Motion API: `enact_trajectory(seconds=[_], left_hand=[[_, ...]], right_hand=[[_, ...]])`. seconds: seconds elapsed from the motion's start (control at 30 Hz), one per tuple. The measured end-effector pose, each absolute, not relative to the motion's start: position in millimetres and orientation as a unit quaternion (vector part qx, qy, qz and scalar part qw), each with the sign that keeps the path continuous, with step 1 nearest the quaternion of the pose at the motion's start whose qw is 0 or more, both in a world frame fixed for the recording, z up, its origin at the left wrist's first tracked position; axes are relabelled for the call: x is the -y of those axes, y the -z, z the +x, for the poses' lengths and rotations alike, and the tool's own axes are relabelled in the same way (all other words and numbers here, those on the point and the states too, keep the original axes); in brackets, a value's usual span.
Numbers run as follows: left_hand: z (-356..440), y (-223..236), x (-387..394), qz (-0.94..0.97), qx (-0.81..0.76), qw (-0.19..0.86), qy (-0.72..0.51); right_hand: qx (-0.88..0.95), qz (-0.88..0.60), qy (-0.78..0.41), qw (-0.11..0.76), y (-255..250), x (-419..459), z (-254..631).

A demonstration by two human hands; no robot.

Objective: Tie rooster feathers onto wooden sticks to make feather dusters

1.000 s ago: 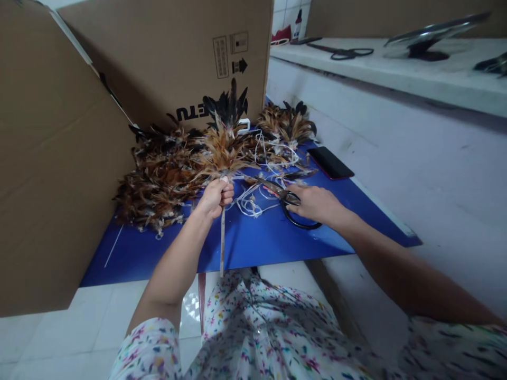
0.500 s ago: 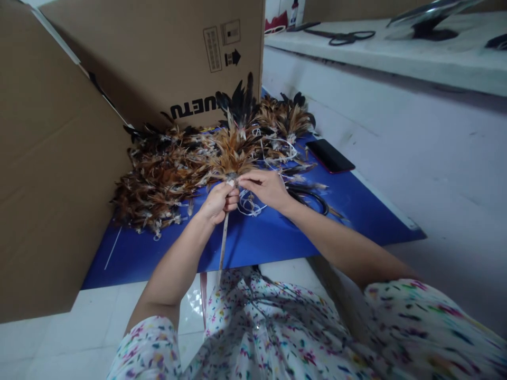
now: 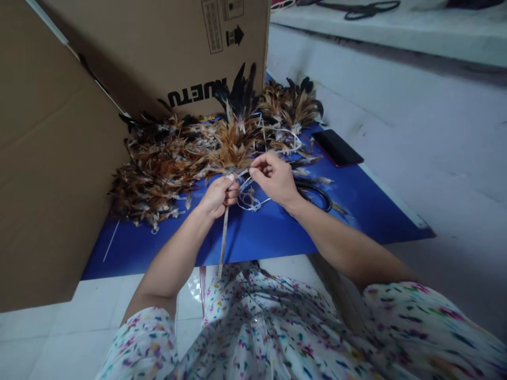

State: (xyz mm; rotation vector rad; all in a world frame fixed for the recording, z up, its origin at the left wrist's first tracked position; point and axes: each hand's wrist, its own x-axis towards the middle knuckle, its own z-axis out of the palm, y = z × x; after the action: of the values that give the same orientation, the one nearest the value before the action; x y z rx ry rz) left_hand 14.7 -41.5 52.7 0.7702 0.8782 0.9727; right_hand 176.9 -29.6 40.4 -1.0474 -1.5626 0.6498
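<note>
My left hand [image 3: 220, 195] is closed round the thin stick of a feather duster [image 3: 232, 150], just below its brown and black feathers. The bare lower end of the stick [image 3: 224, 240] slants down toward my lap. To the right, my right hand [image 3: 275, 179] pinches a thin white plastic string [image 3: 242, 173], which stretches from the duster's binding at my left thumb. More of that string lies in loose loops on the blue table [image 3: 261, 237] beneath my hands. The duster's feathers overlap the pile behind, so their outline is hard to make out.
Loose brown feather bunches [image 3: 154, 169] cover the table's left, with another bunch [image 3: 293, 105] at the back. A black phone [image 3: 336, 148], black handled tool [image 3: 317, 195] and white stick [image 3: 111, 240] lie there. Cardboard [image 3: 134, 47] walls the left and back; scissors [image 3: 372, 9] rest on a ledge [image 3: 396, 31].
My right hand has drawn away from my left, to the right and slightly up, pulling the string out between them. My left hand keeps its grip. The view has tilted down slightly.
</note>
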Motion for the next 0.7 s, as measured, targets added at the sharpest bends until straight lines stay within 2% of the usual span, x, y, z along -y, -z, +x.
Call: enact_trajectory(seconds=[0.2, 0.47, 0.7], left_hand=[[17, -48, 39, 0.355, -0.440, 0.689, -0.453], [22, -47, 42, 0.372, -0.439, 0.679, -0.455], [26, -48, 43, 0.364, -0.463, 0.671, -0.451]], right_hand=[[0.725, -0.422, -0.268, 0.473, -35, 44, 162], [0.725, -0.442, -0.219, 0.481, -29, 42, 155], [0.715, -0.462, -0.239, 0.467, -29, 39, 153]])
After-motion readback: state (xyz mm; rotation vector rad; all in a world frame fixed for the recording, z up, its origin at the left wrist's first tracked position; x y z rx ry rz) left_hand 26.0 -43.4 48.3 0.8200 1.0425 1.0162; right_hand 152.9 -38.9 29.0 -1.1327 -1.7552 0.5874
